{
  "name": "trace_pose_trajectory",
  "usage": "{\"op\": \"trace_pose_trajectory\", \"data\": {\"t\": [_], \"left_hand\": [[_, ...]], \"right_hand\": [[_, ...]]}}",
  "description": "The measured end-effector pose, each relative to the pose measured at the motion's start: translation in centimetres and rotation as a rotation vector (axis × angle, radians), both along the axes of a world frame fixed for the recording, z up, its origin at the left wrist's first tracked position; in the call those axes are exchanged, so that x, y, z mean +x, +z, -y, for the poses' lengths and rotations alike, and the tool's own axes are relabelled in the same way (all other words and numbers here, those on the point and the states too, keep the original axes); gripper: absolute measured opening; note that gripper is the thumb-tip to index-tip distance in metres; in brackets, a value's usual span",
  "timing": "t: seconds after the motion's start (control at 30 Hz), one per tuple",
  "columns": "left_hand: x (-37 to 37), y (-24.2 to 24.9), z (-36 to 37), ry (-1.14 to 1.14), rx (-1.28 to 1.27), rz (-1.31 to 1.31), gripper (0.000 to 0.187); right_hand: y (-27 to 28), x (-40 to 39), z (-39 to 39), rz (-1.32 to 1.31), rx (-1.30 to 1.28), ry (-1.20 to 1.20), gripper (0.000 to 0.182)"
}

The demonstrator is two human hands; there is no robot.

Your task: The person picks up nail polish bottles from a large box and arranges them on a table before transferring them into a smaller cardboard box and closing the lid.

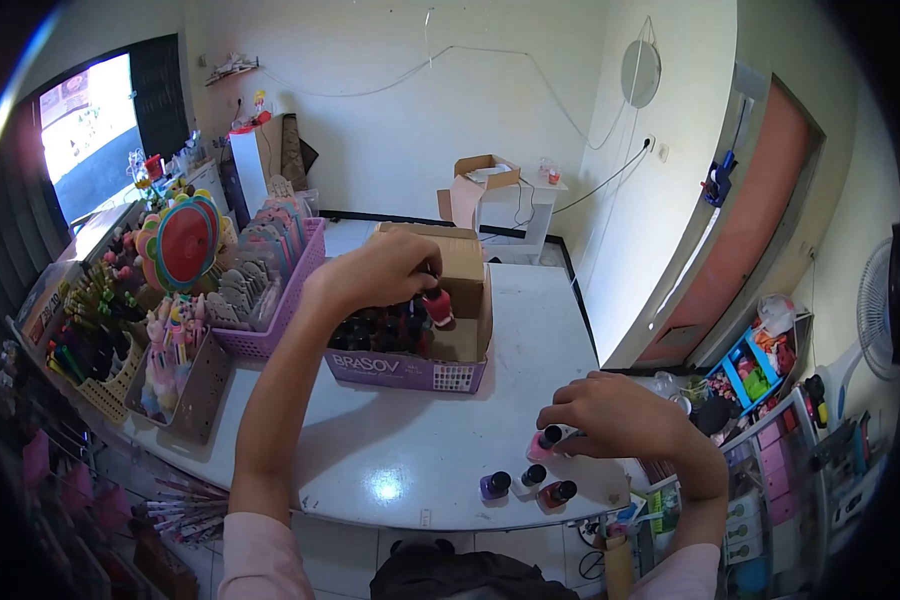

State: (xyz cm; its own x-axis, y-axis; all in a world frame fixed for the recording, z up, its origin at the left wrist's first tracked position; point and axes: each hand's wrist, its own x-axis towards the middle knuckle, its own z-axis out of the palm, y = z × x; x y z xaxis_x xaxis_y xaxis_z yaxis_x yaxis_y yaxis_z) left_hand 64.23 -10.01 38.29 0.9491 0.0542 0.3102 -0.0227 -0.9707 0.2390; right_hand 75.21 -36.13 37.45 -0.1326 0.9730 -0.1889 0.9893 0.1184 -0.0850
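My left hand is over the cardboard box, its fingers closed on the dark cap of a red nail polish bottle. Several dark-capped bottles fill the left part of the box, and bare cardboard shows at its right. At the right of the table, my right hand has curled fingers at the black cap of a pink nail polish bottle. Close by stand a purple bottle, a pale bottle and a dark red bottle.
On the white table, left of the box, stand a purple basket with card-mounted items, a grey basket with plush-topped pens and a cream basket. A fan and shelves of goods line the right side.
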Motion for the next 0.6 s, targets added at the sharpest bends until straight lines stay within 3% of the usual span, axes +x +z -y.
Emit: {"op": "trace_pose_trajectory", "data": {"t": [0.2,0.43,0.53,0.6], "left_hand": [[2.9,-3.6,-2.2,-0.008,-0.058,-0.120,0.014],[3.5,-4.5,-1.5,-0.029,-0.131,-0.131,0.018],[3.4,-3.8,-1.5,-0.033,-0.161,-0.171,0.021],[3.3,-4.0,-1.8,-0.034,-0.133,-0.115,0.021]], "right_hand": [[0.3,0.1,-1.4,0.008,-0.115,0.040,0.018],[6.4,1.2,-3.6,-0.324,0.281,0.227,0.017],[6.6,1.0,-7.5,-0.294,0.452,0.256,0.018],[5.3,0.9,-10.3,-0.198,0.385,0.195,0.019]]}}
